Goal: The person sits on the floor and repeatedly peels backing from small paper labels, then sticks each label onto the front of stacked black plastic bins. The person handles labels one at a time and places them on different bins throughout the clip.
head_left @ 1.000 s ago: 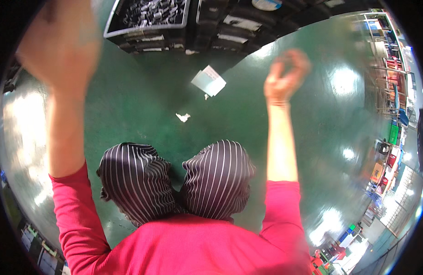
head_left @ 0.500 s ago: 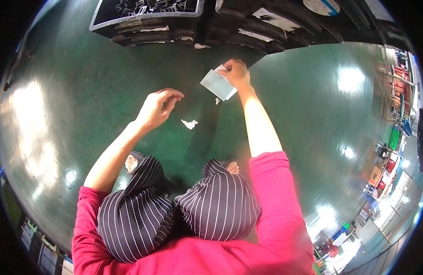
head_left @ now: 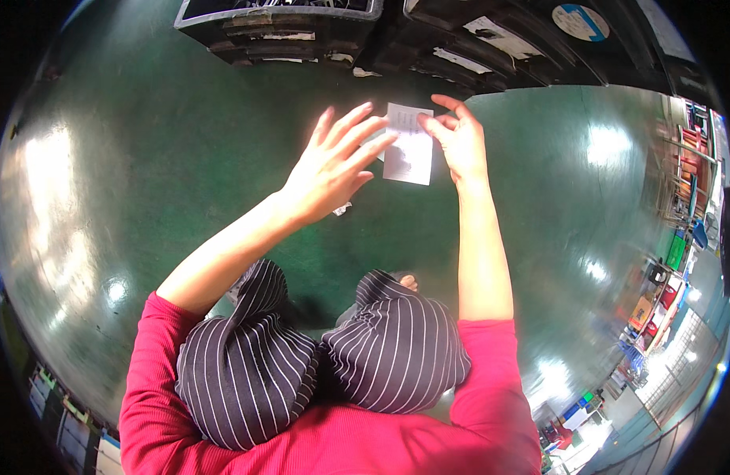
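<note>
Got glossy green floor (head_left: 539, 237), black crates (head_left: 286, 33) and a white printed slip (head_left: 408, 158) (right hand (head_left: 462, 146) pinching it, left hand (head_left: 324, 178) splayed, empty).

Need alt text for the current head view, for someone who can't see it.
The wearer's right hand holds a white rectangular paper slip by its upper right edge; the left hand is spread open at the slip's left edge, contact unclear. Dark, white-striped trouser legs show below, over a glossy green floor, with black plastic crates along the top.
</note>
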The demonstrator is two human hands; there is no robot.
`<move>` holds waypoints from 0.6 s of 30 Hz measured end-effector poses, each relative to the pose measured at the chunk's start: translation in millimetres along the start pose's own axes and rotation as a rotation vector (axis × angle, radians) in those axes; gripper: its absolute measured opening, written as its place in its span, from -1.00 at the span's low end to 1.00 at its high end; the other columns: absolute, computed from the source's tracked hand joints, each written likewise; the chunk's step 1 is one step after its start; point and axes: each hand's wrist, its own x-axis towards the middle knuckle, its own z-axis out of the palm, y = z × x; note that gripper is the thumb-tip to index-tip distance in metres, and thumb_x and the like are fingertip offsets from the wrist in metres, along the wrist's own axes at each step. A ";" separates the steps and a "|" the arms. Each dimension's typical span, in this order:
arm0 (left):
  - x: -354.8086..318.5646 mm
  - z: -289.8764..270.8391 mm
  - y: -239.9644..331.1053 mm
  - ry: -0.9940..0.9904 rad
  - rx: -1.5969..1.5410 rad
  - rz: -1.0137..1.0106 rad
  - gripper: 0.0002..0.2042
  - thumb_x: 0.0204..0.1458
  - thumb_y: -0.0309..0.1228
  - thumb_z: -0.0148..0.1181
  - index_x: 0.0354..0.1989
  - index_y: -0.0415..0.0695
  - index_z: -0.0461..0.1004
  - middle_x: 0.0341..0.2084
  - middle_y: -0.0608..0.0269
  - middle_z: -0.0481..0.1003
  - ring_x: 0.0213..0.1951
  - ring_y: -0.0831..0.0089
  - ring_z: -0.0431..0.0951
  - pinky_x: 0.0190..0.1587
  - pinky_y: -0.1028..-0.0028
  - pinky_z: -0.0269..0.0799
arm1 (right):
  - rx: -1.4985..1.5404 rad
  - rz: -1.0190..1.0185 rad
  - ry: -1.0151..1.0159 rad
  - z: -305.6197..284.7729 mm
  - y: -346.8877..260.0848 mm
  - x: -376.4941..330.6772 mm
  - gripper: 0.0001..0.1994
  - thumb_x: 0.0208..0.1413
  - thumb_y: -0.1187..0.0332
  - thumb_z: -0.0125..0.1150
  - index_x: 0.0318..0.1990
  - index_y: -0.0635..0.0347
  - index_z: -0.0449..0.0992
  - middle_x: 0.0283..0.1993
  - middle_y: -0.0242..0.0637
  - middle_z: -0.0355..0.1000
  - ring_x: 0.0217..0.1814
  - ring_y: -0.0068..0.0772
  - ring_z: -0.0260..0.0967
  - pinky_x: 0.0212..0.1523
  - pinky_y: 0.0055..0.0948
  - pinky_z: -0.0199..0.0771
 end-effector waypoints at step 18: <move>18.2 -50.4 9.9 0.454 0.114 0.009 -0.53 -0.23 -0.64 0.28 -0.08 0.08 0.58 -0.27 0.31 0.53 -0.37 0.44 0.55 -0.36 0.50 0.51 | 0.295 0.065 -0.194 45.6 -98.0 -79.8 -0.73 0.07 0.21 0.28 -0.24 0.25 0.56 -0.39 -0.39 0.51 -0.37 -0.62 0.43 -0.30 -0.62 0.31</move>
